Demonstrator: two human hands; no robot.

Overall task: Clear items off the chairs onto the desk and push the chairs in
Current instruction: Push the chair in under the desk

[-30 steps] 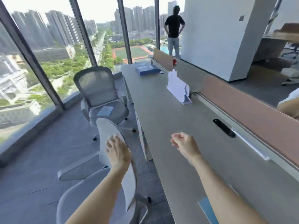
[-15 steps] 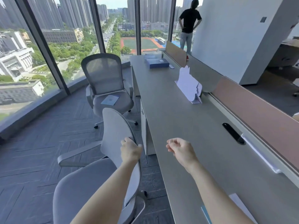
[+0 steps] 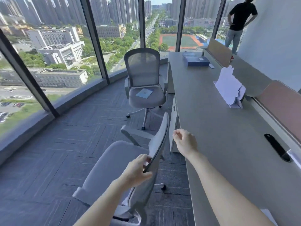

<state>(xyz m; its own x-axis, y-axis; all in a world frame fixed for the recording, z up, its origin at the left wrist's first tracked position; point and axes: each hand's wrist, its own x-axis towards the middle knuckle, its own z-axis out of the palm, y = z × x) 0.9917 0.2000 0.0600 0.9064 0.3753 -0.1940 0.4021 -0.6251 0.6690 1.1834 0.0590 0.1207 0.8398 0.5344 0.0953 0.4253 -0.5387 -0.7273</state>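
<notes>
Chairs stand left of the desk: the near chair at bottom centre has its backrest edge pinched in the left hand, thumb on one face and fingers on the other. The right hand, loosely curled and holding nothing, hovers at the desk's edge. Farther up the frame, the mesh chair carries a blue booklet on its seat.

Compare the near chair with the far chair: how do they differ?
The near chair has a bare seat; the far chair carries a blue booklet. The left hand grips the near chair's backrest; nobody touches the far chair. The near chair faces away from the desk; the far chair faces the camera. Both are grey swivel chairs.
</notes>
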